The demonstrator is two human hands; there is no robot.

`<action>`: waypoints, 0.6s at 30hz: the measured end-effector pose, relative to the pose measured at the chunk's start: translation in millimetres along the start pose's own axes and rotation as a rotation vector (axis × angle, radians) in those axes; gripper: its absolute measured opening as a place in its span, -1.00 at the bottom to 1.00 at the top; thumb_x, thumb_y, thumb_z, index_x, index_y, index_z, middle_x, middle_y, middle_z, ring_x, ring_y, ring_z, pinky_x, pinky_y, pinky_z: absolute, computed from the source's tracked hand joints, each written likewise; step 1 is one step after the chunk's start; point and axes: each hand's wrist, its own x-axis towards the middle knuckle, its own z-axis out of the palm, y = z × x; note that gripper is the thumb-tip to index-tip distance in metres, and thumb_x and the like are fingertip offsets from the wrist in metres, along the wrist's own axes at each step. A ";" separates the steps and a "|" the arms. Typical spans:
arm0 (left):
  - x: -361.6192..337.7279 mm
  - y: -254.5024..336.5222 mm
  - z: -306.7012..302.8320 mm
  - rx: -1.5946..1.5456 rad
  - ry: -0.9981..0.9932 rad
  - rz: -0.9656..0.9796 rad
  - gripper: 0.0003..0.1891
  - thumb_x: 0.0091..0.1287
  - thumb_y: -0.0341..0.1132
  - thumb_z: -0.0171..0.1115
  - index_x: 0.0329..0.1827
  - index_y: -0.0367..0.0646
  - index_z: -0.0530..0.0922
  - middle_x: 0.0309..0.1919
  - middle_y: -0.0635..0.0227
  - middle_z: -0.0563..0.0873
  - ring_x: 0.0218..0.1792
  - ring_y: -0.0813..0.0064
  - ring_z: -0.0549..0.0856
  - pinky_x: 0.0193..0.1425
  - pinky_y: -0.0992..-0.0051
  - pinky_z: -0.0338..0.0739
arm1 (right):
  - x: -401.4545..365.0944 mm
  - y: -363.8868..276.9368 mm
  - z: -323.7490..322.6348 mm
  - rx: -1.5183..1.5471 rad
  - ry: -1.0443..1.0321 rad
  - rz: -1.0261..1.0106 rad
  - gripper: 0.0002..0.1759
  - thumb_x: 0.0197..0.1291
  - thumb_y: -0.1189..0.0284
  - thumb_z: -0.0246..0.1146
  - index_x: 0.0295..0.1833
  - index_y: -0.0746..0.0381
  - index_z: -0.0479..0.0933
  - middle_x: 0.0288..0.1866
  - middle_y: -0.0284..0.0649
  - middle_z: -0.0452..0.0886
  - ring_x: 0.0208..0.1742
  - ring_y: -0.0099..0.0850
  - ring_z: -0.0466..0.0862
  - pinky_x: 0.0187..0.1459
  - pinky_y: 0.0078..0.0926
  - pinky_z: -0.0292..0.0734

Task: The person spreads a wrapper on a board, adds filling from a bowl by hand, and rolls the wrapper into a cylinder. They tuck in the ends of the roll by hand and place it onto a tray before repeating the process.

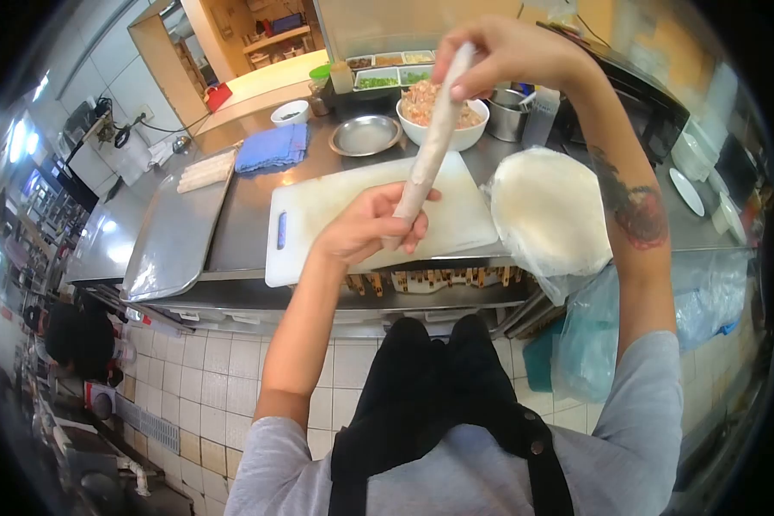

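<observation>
– What are the two hands holding?
– One long, pale roll (436, 138), slanting from the upper middle of the frame down to the centre. It is held up in front of the white cutting board (318, 196).

– How does each hand stand?
– The left hand (363, 225), at the centre, is closed around the roll's lower end, thumb across the front and fingers curled behind. The right hand (497, 58), at the upper middle, pinches the top end between thumb and fingers.

– And what lies on the bench (248, 211)?
– At the left of the frame, a metal tray (170, 245) with several similar rolls (206, 172) side by side at its far end. Just right of those, a folded blue cloth (272, 148).

– Beyond the board?
– A round metal dish (365, 136) at the upper middle, and right of it a white bowl (456, 140) heaped with a pinkish minced filling (421, 99). The roll and the right hand partly cover that bowl in this view. A metal pot (506, 123) stands just to its right.

– What is the pale round thing right of centre?
– Flat round wrappers (550, 206), apparently a stack, with clear plastic (556, 285) around the edge. They sit beside the board's right end, near the tattooed right forearm (635, 206).
</observation>
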 end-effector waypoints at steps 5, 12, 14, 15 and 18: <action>47.0 0.9 -4.8 0.506 0.565 0.015 -0.77 0.27 -0.30 0.41 -0.35 -0.11 0.48 -0.54 0.48 0.53 -0.53 0.59 0.55 -0.39 0.54 0.45 | 39.6 1.3 33.6 -0.117 -0.085 -0.161 -0.45 0.02 0.42 0.49 0.17 0.28 0.57 -0.24 -0.25 0.67 -0.22 -0.53 0.64 -0.13 -0.56 0.54; 53.3 26.8 0.3 0.674 0.665 0.068 -0.81 0.35 -0.31 0.34 -0.37 -0.11 0.49 -0.57 0.49 0.51 -0.53 0.61 0.54 -0.42 0.55 0.42 | 45.0 9.8 61.4 -0.003 -0.098 -0.115 -0.50 0.07 0.26 0.47 0.09 0.28 0.60 -0.03 -0.22 0.63 -0.09 -0.43 0.65 0.01 -0.48 0.52; 59.2 33.7 11.3 0.679 0.653 0.129 -0.82 0.35 -0.32 0.33 -0.34 -0.12 0.49 -0.56 0.48 0.52 -0.52 0.61 0.54 -0.42 0.56 0.42 | 44.0 0.4 67.9 0.032 0.001 -0.165 -0.69 0.14 0.29 0.42 -0.14 0.30 0.65 -0.20 -0.23 0.67 -0.21 -0.48 0.66 -0.11 -0.49 0.56; 62.0 36.6 17.3 0.686 0.641 0.188 -0.84 0.35 -0.34 0.31 -0.31 -0.14 0.49 -0.54 0.47 0.53 -0.52 0.61 0.54 -0.42 0.56 0.43 | 44.8 -5.8 67.0 0.032 0.001 -0.162 -0.69 0.14 0.29 0.42 -0.14 0.30 0.65 -0.20 -0.23 0.67 -0.21 -0.48 0.66 -0.11 -0.49 0.56; 69.0 44.5 21.9 0.634 0.606 0.251 -0.86 0.37 -0.35 0.29 -0.26 -0.17 0.49 -0.52 0.45 0.53 -0.53 0.62 0.52 -0.41 0.57 0.42 | 44.0 -16.9 64.6 0.010 -0.015 -0.071 -0.78 0.18 0.34 0.38 -0.23 0.31 0.65 -0.42 -0.30 0.65 -0.39 -0.55 0.63 -0.30 -0.57 0.55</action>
